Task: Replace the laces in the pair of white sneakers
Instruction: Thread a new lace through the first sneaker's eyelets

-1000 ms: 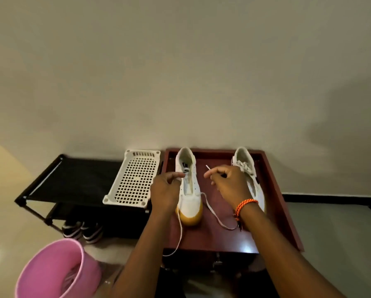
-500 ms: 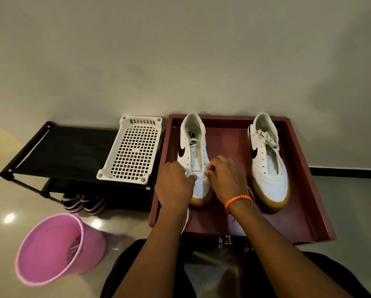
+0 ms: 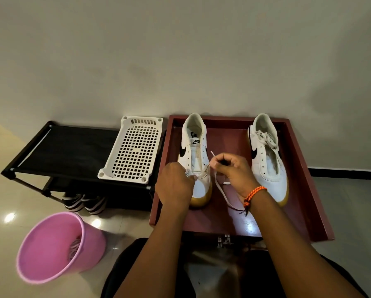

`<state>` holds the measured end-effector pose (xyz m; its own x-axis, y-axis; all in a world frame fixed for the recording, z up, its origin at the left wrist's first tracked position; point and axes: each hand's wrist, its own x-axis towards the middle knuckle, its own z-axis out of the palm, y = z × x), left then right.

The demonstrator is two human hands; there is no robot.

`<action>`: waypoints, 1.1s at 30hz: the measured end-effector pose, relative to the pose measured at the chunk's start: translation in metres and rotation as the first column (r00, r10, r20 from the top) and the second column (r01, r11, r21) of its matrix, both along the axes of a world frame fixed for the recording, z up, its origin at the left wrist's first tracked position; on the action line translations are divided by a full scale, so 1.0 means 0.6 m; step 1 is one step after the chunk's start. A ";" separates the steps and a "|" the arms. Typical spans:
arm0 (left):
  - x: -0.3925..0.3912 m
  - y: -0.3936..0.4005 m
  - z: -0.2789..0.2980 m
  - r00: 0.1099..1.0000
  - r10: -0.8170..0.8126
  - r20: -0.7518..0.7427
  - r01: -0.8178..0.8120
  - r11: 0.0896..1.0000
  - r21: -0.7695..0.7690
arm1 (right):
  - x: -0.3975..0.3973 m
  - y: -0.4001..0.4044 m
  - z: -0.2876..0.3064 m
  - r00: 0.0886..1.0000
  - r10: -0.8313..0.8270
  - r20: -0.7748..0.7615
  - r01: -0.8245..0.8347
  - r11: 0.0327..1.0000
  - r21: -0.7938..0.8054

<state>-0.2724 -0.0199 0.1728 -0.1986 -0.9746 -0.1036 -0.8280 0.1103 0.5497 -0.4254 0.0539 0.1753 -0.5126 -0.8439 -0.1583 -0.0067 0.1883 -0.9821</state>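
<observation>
White leather sneaker with a black swoosh and gum sole (image 3: 196,160) stands on the dark red wooden tray (image 3: 298,181), its flat white lace (image 3: 220,188) through the lowest eyelets. The right hand (image 3: 234,171) pinches one lace end; the left hand (image 3: 176,186) pinches the other. The matching laced sneaker (image 3: 266,160) stands to the right.

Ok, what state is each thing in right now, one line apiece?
Left sneaker: upper eyelets empty, lace through the lowest.
Lace: right hand pinches one end, left hand the other.
Right sneaker: lace bunched at top.
White basket: upside down on black rack.
Pink bin: tilted, laces inside.
</observation>
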 end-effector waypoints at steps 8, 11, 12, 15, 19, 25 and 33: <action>0.006 -0.002 0.066 0.833 0.082 -0.546 -0.109 0.994 -0.017 | 0.020 0.003 0.074 0.916 -0.122 -0.382 0.081 0.989 -0.121; 0.000 -0.003 0.134 0.678 0.078 -0.731 -0.056 0.997 0.054 | 0.028 0.001 0.148 0.924 -0.170 -0.342 0.083 0.964 -0.254; -0.003 -0.003 0.166 0.628 0.076 -0.775 -0.032 0.997 0.073 | 0.031 0.001 0.177 0.925 -0.183 -0.333 0.083 0.953 -0.292; -0.010 0.009 0.267 0.487 0.043 -0.872 0.062 0.995 0.083 | 0.038 0.003 0.266 0.926 -0.209 -0.314 0.078 0.921 -0.382; -0.006 0.035 0.385 0.369 -0.009 -0.929 0.088 0.996 0.025 | 0.050 0.018 0.376 0.898 -0.290 -0.331 0.118 0.884 -0.453; 0.011 0.071 0.526 0.272 -0.070 -0.960 0.084 0.995 -0.049 | 0.067 0.046 0.509 0.866 -0.379 -0.327 0.132 0.803 -0.582; 0.032 0.117 0.661 0.236 -0.187 -0.954 0.065 0.982 -0.177 | 0.094 0.077 0.651 0.833 -0.405 -0.377 0.068 0.751 -0.656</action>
